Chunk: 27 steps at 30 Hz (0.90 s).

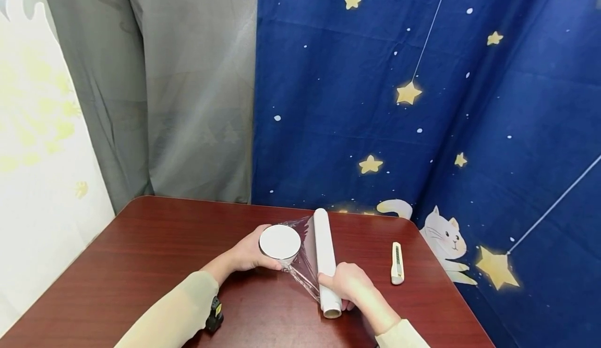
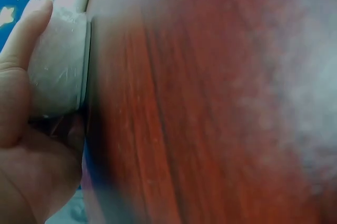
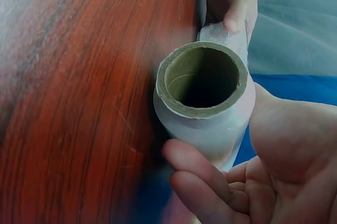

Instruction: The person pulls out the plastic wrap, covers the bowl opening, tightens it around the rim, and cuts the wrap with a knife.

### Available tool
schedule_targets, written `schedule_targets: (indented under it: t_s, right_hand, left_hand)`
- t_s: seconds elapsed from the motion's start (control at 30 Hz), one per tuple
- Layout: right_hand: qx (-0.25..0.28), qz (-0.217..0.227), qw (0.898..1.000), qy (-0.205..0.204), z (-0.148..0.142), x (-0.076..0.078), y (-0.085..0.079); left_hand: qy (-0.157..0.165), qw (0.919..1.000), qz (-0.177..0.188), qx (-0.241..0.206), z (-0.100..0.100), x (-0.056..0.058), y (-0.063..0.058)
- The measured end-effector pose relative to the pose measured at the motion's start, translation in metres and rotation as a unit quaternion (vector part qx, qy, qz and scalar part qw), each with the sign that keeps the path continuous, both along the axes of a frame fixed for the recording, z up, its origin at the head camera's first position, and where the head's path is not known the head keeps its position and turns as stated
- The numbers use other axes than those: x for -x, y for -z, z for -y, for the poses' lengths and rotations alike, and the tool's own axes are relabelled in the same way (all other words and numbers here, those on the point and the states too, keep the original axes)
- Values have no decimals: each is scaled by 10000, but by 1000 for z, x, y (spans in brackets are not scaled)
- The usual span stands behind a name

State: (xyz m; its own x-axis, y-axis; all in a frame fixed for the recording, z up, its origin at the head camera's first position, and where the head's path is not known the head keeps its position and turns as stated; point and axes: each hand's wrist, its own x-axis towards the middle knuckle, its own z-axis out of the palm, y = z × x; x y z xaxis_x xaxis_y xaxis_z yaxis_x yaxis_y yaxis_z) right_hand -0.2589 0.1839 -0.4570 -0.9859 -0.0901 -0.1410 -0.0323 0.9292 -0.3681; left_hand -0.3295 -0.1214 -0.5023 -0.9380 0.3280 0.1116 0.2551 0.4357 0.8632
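My left hand (image 1: 249, 252) holds a round white tub (image 1: 279, 241) on the table, thumb at its near side and fingers behind it. Clear cling film (image 1: 308, 249) runs from the tub to a long white roll (image 1: 325, 246). My right hand (image 1: 348, 284) grips the near part of that roll, thumb on top and fingers curling underneath. In the right wrist view the open cardboard core (image 3: 202, 112) faces the camera. Film covers the side of the tub (image 2: 60, 66) in the left wrist view.
A white box cutter (image 1: 397, 264) lies on the reddish-brown table (image 1: 164, 243), right of my right hand. A grey curtain (image 1: 197, 87) and a blue starry curtain (image 1: 328, 103) hang behind the table. A black device (image 1: 214, 315) sits at my left wrist.
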Motion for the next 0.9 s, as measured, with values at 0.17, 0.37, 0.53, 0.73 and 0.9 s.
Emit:
schedule_targets:
  t_s: [0.17, 0.37, 0.53, 0.73, 0.9]
  right_hand:
    - [95, 240, 9997, -40, -6, 2, 2]
    - [209, 381, 9990, -114, -9, 3, -1]
    - [214, 438, 9987, -142, -11, 3, -3]
    - [380, 440, 9983, -59, -13, 3, -2]
    - [599, 562, 9966, 54, -13, 2, -6]
  left_hand:
    - [175, 9995, -195, 201, 4, 4, 0]
    - [157, 9994, -234, 192, 7, 3, 0]
    - [62, 9997, -162, 195, 9, 2, 0]
    - [176, 9998, 22, 68, 10, 2, -1]
    - [349, 9993, -77, 63, 9, 2, -1]
